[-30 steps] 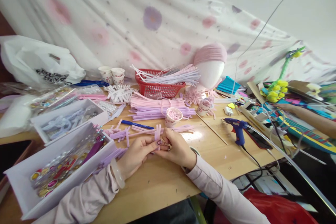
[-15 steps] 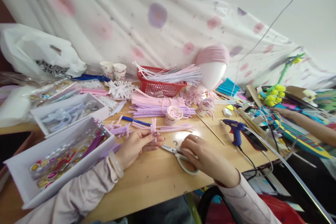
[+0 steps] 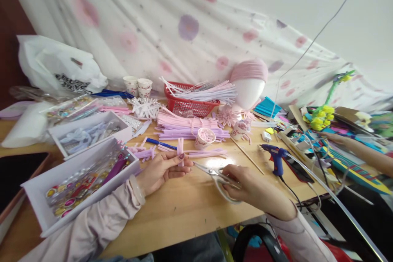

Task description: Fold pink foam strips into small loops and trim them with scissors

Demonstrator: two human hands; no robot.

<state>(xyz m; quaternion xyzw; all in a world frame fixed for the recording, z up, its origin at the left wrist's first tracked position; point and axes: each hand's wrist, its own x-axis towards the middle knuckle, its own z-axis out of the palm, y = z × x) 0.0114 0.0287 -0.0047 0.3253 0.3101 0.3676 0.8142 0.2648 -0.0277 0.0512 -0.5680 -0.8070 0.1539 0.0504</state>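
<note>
Between the thumb and fingers of my left hand [image 3: 161, 172] stand short pink pipe cleaners [image 3: 180, 146], pinched upright. My right hand [image 3: 254, 186] grips the scissors [image 3: 215, 175] by the handles, fingers in the loops. Their blades point left, with the tips close to my left fingertips. Behind my left hand lie pink and lilac pipe cleaner pieces [image 3: 143, 153] and a blue pen [image 3: 161, 144]. A paper cup [image 3: 204, 144] filled with small pink pieces stands beyond the scissors.
Left are white boxes [image 3: 33, 196] of beads and trinkets. Further back, a red basket [image 3: 190, 108] holds pipe cleaners beside a white head form [image 3: 247, 90]. A blue glue gun [image 3: 278, 159] with its cable lies right. Another person's arm [image 3: 359, 151] reaches in at far right.
My right hand has taken a firmer hold of the scissors, its fingers now in the handles, and has lifted and turned them slightly. My left hand keeps its pinch. The view has shifted slightly.
</note>
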